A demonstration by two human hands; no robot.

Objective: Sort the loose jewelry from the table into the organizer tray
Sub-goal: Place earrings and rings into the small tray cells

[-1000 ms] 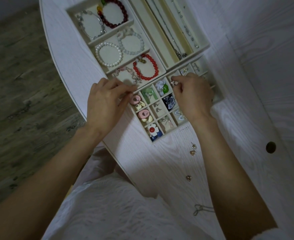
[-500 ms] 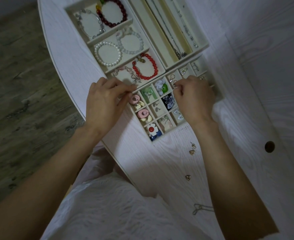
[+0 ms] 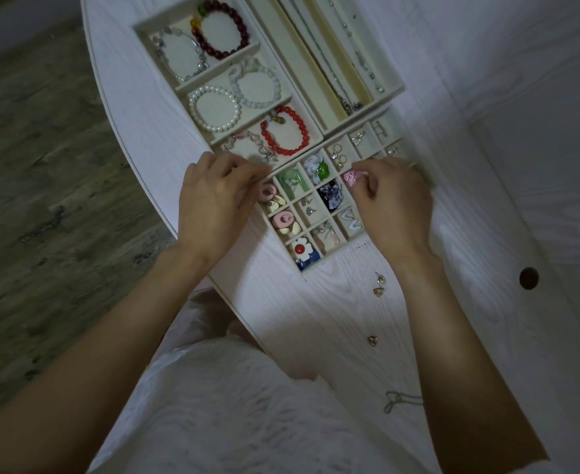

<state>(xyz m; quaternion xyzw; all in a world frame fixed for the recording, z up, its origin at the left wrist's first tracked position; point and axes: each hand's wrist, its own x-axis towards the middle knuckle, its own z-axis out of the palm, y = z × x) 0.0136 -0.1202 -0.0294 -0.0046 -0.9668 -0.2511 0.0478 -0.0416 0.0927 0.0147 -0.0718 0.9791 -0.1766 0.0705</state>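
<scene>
The right hand (image 3: 389,200) pinches a pink rose earring (image 3: 350,177) over the organizer tray (image 3: 319,265) (left hand (image 3: 213,203) curled at its edge, grip unclear); next, release into a compartment.

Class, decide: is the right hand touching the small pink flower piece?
Touching. The head view shows the right hand with fingertips curled round the pink flower piece over the tray, no gap between them.

On your table (image 3: 487,234), the organizer tray (image 3: 319,265) lies ahead; bracelet compartments (image 3: 213,87) sit behind its small cells (image 3: 310,206). Loose earrings (image 3: 379,284) lie nearer you, right of the tray, a chain (image 3: 398,400) nearest.
</scene>
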